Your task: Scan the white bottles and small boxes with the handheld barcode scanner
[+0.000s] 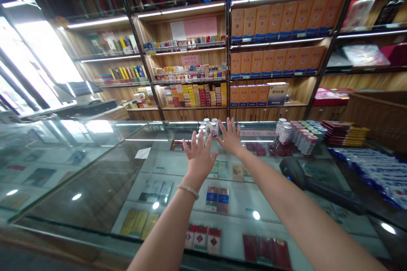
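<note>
Both my arms reach forward over a glass display counter [104, 203]. My left hand [199, 156], with a pale beaded bracelet at the wrist, has its fingers spread and holds nothing. Just beyond its fingertips stands a small group of white-topped cans [213, 128], partly hidden behind the fingers. My right hand [230, 136] is also spread, to the right of those cans; whether it touches them I cannot tell. Farther right stand two or more similar pale cans [285, 134], apart from both hands, beside rows of pink and green cans [308, 142].
A black handheld scanner [292, 169] lies at my right forearm. Stacked red and yellow packs [338, 133] and blue-white packages [375, 169] fill the right end. A white paper slip [143, 153] lies left. Behind are shelves with orange boxes [273, 21] and cigarette packs [197, 95].
</note>
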The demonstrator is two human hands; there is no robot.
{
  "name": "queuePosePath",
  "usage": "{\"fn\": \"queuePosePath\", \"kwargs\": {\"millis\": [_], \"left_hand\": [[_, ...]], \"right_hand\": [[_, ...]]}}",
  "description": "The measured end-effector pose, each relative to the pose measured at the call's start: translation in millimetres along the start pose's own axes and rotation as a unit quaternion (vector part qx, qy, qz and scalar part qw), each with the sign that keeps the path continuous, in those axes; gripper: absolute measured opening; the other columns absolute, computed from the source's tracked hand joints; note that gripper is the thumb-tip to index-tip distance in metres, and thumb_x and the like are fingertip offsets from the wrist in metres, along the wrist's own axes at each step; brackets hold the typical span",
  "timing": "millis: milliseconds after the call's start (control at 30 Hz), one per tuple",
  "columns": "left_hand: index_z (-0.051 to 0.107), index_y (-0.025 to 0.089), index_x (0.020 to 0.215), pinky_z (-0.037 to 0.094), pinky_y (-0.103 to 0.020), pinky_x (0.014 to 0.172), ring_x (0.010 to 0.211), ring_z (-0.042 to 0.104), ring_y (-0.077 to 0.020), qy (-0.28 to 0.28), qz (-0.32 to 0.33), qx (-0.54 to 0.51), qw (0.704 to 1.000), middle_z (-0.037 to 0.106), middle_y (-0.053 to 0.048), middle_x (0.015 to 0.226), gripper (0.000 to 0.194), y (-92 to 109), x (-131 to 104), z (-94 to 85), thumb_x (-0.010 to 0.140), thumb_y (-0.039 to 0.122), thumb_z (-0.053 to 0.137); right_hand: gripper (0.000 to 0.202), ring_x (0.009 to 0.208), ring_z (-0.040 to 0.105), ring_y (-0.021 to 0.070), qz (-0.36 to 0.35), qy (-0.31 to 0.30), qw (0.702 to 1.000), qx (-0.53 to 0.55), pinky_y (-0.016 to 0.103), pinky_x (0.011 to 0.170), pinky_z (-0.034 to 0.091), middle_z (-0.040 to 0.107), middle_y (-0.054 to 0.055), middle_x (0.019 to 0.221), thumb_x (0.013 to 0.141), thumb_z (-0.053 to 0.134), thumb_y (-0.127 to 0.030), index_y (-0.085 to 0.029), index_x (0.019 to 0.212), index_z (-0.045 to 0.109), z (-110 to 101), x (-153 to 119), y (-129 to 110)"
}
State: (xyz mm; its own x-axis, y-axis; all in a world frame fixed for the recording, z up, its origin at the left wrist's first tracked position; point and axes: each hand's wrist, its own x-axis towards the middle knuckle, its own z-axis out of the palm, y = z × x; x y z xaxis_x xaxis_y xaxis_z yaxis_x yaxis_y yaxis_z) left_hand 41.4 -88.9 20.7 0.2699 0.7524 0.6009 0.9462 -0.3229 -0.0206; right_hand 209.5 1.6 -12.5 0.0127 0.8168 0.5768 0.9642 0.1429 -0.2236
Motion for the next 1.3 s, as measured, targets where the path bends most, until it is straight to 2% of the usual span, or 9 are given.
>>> {"fn": "queuePosePath", "kwargs": {"millis": [133, 333, 567, 867, 1100, 1300], "left_hand": [[0.049, 0.029, 0.154, 0.004, -0.072, 0.125, 0.158, 0.02, -0.0398, 0.007, -0.001, -0.003, 1.0, 0.031, -0.013, 0.17, 0.066, 5, 0, -6.0, 0.092, 0.047, 0.063], [0.046, 0.029, 0.156, 0.002, -0.069, 0.126, 0.158, 0.021, -0.0377, 0.025, 0.012, -0.015, 1.0, 0.032, -0.014, 0.169, 0.066, 20, -3, -16.7, 0.093, 0.046, 0.061], [0.044, 0.027, 0.157, 0.001, -0.067, 0.126, 0.158, 0.023, -0.036, 0.046, 0.034, -0.024, 0.998, 0.035, -0.015, 0.168, 0.064, 31, -8, -23.6, 0.096, 0.043, 0.057], [0.049, 0.024, 0.154, -0.001, -0.066, 0.125, 0.158, 0.022, -0.0356, 0.036, 0.072, -0.018, 0.997, 0.034, -0.017, 0.168, 0.059, 47, 4, -35.0, 0.097, 0.042, 0.052], [0.05, 0.023, 0.152, 0.001, -0.067, 0.125, 0.158, 0.022, -0.037, 0.046, 0.084, -0.038, 0.995, 0.034, -0.018, 0.168, 0.058, 84, 12, -49.8, 0.098, 0.043, 0.054], [0.049, 0.025, 0.153, 0.002, -0.068, 0.125, 0.158, 0.023, -0.0377, 0.06, 0.086, -0.068, 0.992, 0.035, -0.017, 0.167, 0.059, 117, 12, -55.1, 0.098, 0.044, 0.054]], "right_hand": [[0.078, 0.161, 0.007, 0.0358, 0.017, -0.023, 0.999, -0.014, 0.067, 0.122, 0.014, 0.01, 0.015, 0.175, 0.1, 0.052, -0.053, -0.033, 0.166, 0.016, -18, -10, 1], [0.075, 0.161, 0.006, 0.0346, 0.045, -0.062, 0.997, 0.0, 0.066, 0.124, 0.013, 0.011, 0.013, 0.175, 0.102, 0.049, -0.051, -0.034, 0.166, 0.014, -55, -26, -2], [0.074, 0.161, 0.008, 0.0347, -0.004, -0.029, 0.999, -0.022, 0.066, 0.124, 0.013, 0.014, 0.014, 0.174, 0.101, 0.052, -0.048, -0.031, 0.166, 0.02, -103, -51, 2], [0.068, 0.161, 0.011, 0.0329, 0.011, -0.028, 0.999, -0.037, 0.065, 0.124, 0.01, 0.016, 0.015, 0.174, 0.103, 0.048, -0.049, -0.027, 0.164, 0.029, -171, -75, 37], [0.064, 0.16, 0.012, 0.0336, 0.011, -0.019, 0.998, -0.05, 0.065, 0.124, 0.009, 0.016, 0.016, 0.174, 0.104, 0.045, -0.049, -0.025, 0.162, 0.034, -200, -90, 61], [0.058, 0.16, 0.015, 0.0333, 0.011, 0.011, 0.997, -0.079, 0.063, 0.125, 0.007, 0.024, 0.014, 0.172, 0.104, 0.044, -0.05, -0.026, 0.157, 0.044, -223, -115, 92]]}}
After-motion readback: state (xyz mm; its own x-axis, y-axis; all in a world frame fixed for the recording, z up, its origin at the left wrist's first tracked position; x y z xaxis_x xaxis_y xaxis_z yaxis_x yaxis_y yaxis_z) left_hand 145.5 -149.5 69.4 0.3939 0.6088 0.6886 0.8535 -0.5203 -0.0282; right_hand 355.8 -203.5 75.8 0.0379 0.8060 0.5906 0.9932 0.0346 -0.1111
